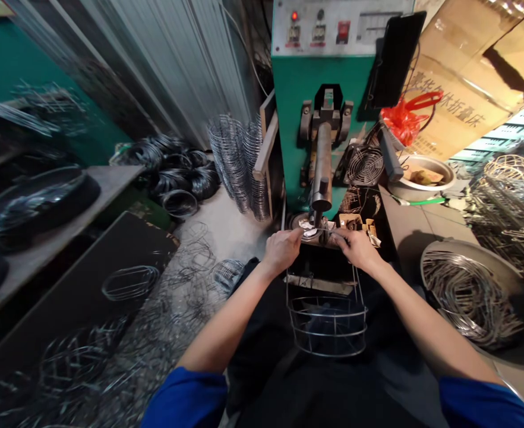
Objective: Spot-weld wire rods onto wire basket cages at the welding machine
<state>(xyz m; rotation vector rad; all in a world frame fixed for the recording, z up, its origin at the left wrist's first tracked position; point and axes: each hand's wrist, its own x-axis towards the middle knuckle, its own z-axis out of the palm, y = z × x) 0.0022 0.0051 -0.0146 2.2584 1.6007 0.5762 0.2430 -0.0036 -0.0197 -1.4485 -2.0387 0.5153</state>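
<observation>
A wire basket (327, 313) hangs toward my lap, its long side wires rising to my hands. My left hand (282, 252) is closed on the upper left of the basket, fingers pinched at its wire. With thumb and fingers together, my right hand (358, 249) grips the upper right. Between both hands the top wire lies at the tip of a spot welder's (322, 163) upper electrode, above the round lower seat (304, 223). Whether the tip touches the wire I cannot tell. My fingertips partly hide the wire ends.
On the right stands a basin (435, 246) of cut wires, with a white bowl (442, 189) behind it. Stacked wire rings (233, 160) stand left of the machine. Wire coils (177, 166) and loose wires (191, 297) lie on the floor. A black panel (128, 249) leans at left.
</observation>
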